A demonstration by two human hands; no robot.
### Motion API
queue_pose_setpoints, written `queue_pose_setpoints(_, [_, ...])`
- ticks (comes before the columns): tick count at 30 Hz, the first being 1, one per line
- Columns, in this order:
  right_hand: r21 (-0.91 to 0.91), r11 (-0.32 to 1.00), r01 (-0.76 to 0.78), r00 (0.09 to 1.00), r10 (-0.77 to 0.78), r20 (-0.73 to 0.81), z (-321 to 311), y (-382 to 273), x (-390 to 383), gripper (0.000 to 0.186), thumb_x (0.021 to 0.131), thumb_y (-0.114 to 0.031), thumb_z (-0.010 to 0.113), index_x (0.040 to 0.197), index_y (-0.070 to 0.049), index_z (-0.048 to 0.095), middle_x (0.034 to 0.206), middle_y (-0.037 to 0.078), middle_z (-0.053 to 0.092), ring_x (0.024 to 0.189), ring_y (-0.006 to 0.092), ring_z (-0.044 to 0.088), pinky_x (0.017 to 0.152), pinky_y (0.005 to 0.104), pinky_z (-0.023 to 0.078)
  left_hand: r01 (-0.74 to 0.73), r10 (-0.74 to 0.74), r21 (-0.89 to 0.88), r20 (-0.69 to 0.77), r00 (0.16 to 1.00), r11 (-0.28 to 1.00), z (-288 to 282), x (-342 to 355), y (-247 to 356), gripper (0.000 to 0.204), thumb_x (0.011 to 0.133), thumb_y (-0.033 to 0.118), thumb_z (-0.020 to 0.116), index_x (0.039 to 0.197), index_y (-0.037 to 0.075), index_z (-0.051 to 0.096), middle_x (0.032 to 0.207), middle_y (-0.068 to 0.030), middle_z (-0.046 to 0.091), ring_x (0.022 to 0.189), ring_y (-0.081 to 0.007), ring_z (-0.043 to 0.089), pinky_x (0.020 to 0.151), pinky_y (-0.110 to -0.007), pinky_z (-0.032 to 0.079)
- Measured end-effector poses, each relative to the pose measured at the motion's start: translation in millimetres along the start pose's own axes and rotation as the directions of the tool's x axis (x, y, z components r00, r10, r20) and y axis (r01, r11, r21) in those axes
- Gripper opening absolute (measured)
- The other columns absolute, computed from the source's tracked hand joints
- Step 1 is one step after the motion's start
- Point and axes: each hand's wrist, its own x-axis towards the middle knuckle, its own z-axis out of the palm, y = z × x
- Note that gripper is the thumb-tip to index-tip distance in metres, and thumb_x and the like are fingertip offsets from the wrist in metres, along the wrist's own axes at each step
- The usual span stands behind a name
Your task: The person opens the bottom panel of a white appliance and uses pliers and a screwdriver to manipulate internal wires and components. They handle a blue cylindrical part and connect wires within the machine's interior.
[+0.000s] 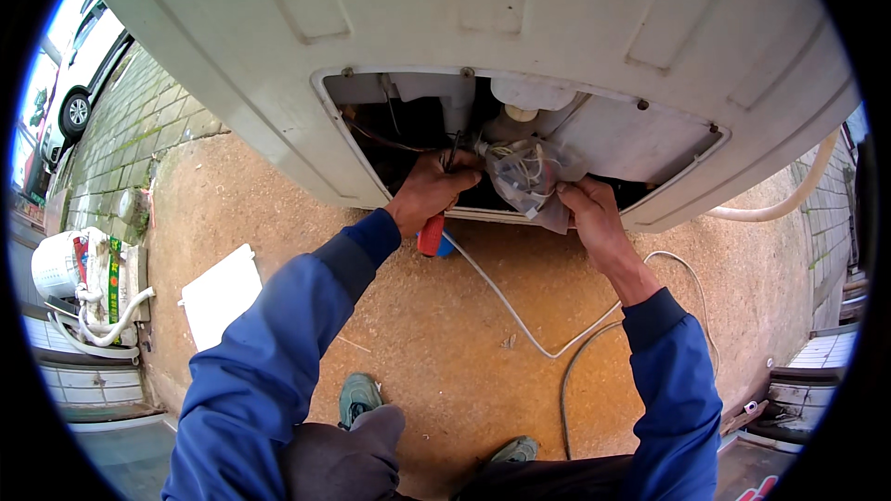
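Note:
A pale appliance casing (408,9) has a rectangular opening low in its side, and both hands work at that opening. My left hand (432,187) is closed round a hand tool with a red handle (431,236); a thin dark part sticks up above the fingers, and its exact kind is unclear. Between the hands sits a clear plastic bag (526,176) with pale wires and connectors bundled inside. Its right edge is pinched by my right hand (592,213). The left fingertips are close to the bag's left side; whether they touch it cannot be told.
Inside the opening show a white plastic pump-like part (529,93) and thin loose wires. A white cable (520,320) and a grey cable (564,390) trail over the floor. A white panel (221,299) lies left. A bucket (58,264) and pale hoses stand farther left; another hose (780,209) curves at right.

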Motion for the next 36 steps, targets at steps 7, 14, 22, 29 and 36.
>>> queue_pose_setpoints(7, [-0.019,1.0,-0.014,1.0,0.014,0.009,-0.6,7.0,1.7,0.028,0.1,-0.014,0.052,0.113,0.006,0.067,0.099,0.005,0.068,0.089,0.011,0.059,0.082,0.0271,0.048,0.009,-0.01,-0.064,-0.019,1.0,0.998,-0.1,0.3,0.4,0.014,0.098,0.015,0.063,0.105,0.003,0.067,0.074,0.0008,0.056,0.054,-0.0072,0.047,0.049,-0.026,0.039])
queue_pose_setpoints(14, [-0.044,0.996,-0.078,0.996,0.08,0.033,4.3,6.7,-8.4,0.041,0.104,-0.033,0.049,0.111,0.004,0.066,0.083,0.008,0.068,0.066,0.015,0.065,0.06,0.0285,0.053,0.055,-0.062,-0.133,-0.056,0.997,0.99,3.1,1.3,4.5,0.016,0.1,0.018,0.062,0.096,0.003,0.066,0.078,-0.0028,0.061,0.054,-0.0083,0.048,0.049,-0.027,0.039])
queue_pose_setpoints(22, [-0.047,0.995,-0.088,0.994,0.09,0.055,4.9,15.2,-9.4,0.045,0.104,-0.038,0.05,0.11,0.004,0.066,0.083,0.008,0.068,0.066,0.0154,0.066,0.062,0.0277,0.054,0.042,-0.057,-0.134,-0.112,0.992,0.99,8.2,8.4,-0.2,0.017,0.098,0.02,0.063,0.092,0.004,0.064,0.077,-0.0033,0.06,0.054,-0.0093,0.048,0.05,-0.027,0.039])
queue_pose_setpoints(29, [-0.465,0.885,-0.016,0.911,0.204,0.357,33.1,52.1,-41.2,0.043,0.097,-0.039,0.064,0.107,0.003,0.066,0.085,0.008,0.068,0.075,0.016,0.066,0.067,0.0315,0.054,0.06,-0.078,-0.174,-0.1,0.992,0.983,6.2,9.2,7.3,0.02,0.098,0.02,0.062,0.084,0.005,0.06,0.071,-0.002,0.056,0.051,-0.0106,0.048,0.047,-0.028,0.037])
queue_pose_setpoints(36, [-0.036,0.979,-0.202,0.945,0.205,0.257,78.4,37.0,-34.7,0.048,0.096,-0.039,0.066,0.108,0.008,0.064,0.088,0.014,0.069,0.078,0.0168,0.066,0.069,0.0322,0.052,0.114,-0.161,-0.344,-0.111,0.981,0.932,15.5,-0.2,14.8,0.021,0.1,0.023,0.061,0.088,0.006,0.059,0.073,-0.0025,0.058,0.053,-0.0113,0.049,0.049,-0.028,0.04])
